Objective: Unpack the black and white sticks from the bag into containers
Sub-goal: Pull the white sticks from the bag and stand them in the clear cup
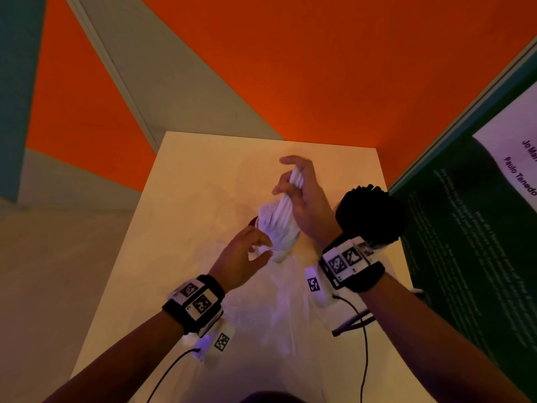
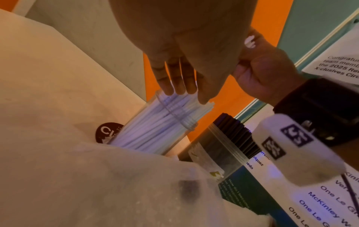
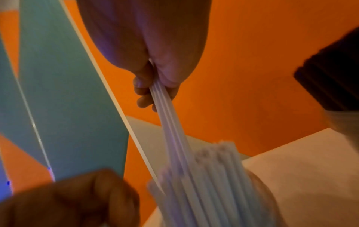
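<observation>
My right hand [image 1: 305,205] pinches several white sticks [image 1: 294,181] by their upper ends. Their lower ends stand among the white sticks in a clear jar [image 2: 155,127] at the middle of the table. The right wrist view shows the pinched sticks [image 3: 165,104] above the jar's bundle [image 3: 213,176]. My left hand [image 1: 247,254] holds the jar at its rim, fingertips [image 2: 174,86] at the mouth. A second clear jar [image 2: 219,147] to the right is full of black sticks [image 1: 369,210]. The thin white bag [image 1: 284,303] lies crumpled in front of the jars.
The pale table [image 1: 186,216] stands against an orange wall [image 1: 319,82]. A dark green poster board [image 1: 470,257] runs along the table's right side, close to the black-stick jar. A dark round sticker [image 2: 106,132] lies beside the white-stick jar.
</observation>
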The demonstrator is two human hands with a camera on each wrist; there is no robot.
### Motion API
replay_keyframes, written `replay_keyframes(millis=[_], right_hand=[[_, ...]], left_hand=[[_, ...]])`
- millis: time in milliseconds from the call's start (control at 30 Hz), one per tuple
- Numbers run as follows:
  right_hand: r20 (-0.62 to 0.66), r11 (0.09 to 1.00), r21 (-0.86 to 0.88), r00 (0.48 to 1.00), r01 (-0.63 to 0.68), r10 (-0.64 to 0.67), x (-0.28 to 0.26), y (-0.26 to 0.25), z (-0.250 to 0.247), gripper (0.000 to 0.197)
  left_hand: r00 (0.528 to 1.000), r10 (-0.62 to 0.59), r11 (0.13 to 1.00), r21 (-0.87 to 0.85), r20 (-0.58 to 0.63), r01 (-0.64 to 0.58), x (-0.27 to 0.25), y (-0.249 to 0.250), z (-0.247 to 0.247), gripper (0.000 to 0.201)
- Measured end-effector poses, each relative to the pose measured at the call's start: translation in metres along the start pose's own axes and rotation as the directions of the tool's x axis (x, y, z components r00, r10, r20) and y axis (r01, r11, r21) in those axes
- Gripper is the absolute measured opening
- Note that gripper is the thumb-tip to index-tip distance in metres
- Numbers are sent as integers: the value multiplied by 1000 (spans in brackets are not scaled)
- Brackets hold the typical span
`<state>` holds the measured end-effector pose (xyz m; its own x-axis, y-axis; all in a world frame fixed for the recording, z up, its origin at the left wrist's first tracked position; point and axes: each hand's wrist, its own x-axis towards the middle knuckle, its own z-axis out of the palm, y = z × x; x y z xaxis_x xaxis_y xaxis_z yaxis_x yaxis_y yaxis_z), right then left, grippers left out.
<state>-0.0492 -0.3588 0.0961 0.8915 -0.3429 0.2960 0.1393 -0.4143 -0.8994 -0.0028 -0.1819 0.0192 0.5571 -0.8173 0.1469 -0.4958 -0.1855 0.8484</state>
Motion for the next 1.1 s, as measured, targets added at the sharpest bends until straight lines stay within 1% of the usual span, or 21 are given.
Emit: replay_keyframes(millis=[67,100,133,200,267,333,400,467,500,533,567,600,633,667,733,767,833,900,967,1000,1100], right_hand=[[33,992,-118,998,-41,45,-16,13,11,38],[42,975,-219,999,-24,34,-24,21,15,38],[74,929,-369,997,29,-2,-31,29,19,38],[215,753,-644,977,132,13,-44,42,23,39],[309,670,-725,945,159,111,-54,47,24,48],[290,722,-680,952,130,102,-60,45,19,54],[191,816,-564,981,130,-24,-68,35,12,42],[51,827,-544,989,144,-139,-80,29,3,26],[6,827,-552,993,104,-121,-89,26,-2,25],[-15,834,-552,999,22,-37,-97,24,-7,22],[-16,828,-553,995,-91,99,-105,24,-11,21],[14,789,-576,963,-212,269,-113,25,-14,23],[72,726,-614,894,-309,442,-121,27,-14,25],[148,675,-654,817,-342,558,-130,30,-13,27],[302,664,-686,712,-299,634,-147,37,-3,28],[363,682,-676,680,-278,637,-153,38,6,27],[441,703,-684,657,-196,612,-162,40,26,32],[476,638,-770,642,-26,601,-165,44,41,41],[463,517,-845,669,136,581,-164,42,49,42],[452,465,-864,704,192,548,-164,41,52,43],[410,347,-903,755,254,512,-162,35,58,43]], left_hand=[[999,-15,999,42,32,14,-2,-4,2,11],[998,-27,998,57,53,24,-3,-5,2,10],[996,-41,997,76,80,35,-5,-5,3,8],[986,-78,990,132,148,58,-8,-5,7,6],[962,-144,966,243,232,86,-11,-4,13,14],[921,-235,911,402,310,97,-13,-3,21,34],[883,-316,856,507,349,106,-13,0,33,54],[856,-355,823,561,375,95,-14,3,45,61],[842,-365,810,582,397,77,-15,4,50,59],[827,-373,797,602,420,54,-17,3,54,54],[815,-380,789,614,437,38,-18,3,57,46],[808,-386,790,611,445,40,-19,3,59,37],[808,-387,804,592,444,59,-21,4,58,28],[814,-380,824,560,439,82,-22,6,55,23],[843,-336,874,473,420,112,-26,11,47,22],[862,-306,894,433,405,114,-28,15,41,22],[897,-248,921,376,366,101,-34,23,29,23],[928,-193,945,314,319,89,-41,31,17,22],[952,-139,968,241,273,73,-47,38,6,19],[959,-119,974,216,256,63,-50,42,1,19],[970,-79,984,174,231,39,-57,51,-8,19]])
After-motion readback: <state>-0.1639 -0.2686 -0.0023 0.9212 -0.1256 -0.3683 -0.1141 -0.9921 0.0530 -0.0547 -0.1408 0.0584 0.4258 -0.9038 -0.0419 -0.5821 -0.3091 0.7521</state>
